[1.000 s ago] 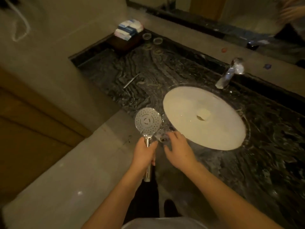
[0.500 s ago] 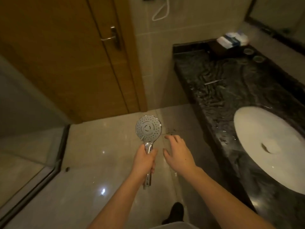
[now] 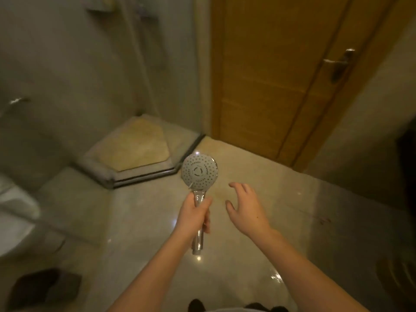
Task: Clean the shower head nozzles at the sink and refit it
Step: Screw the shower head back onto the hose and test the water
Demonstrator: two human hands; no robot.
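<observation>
My left hand (image 3: 193, 216) grips the chrome handle of the shower head (image 3: 199, 172), held upright with its round nozzle face toward me. No hose hangs from the handle's lower end. My right hand (image 3: 247, 208) hovers just to the right of the handle, fingers spread, holding nothing. The sink is out of view.
A glass shower enclosure with a raised tray (image 3: 135, 152) stands ahead on the left. A wooden door (image 3: 281, 75) with a lever handle (image 3: 340, 63) is ahead on the right. A white toilet (image 3: 13, 212) sits at the left edge. The glossy tiled floor (image 3: 247, 255) lies below.
My view has swung left from the sink counter, past the door, to the shower enclosure. The sink has left the frame. Both hands keep their pose, the left holding the shower head.
</observation>
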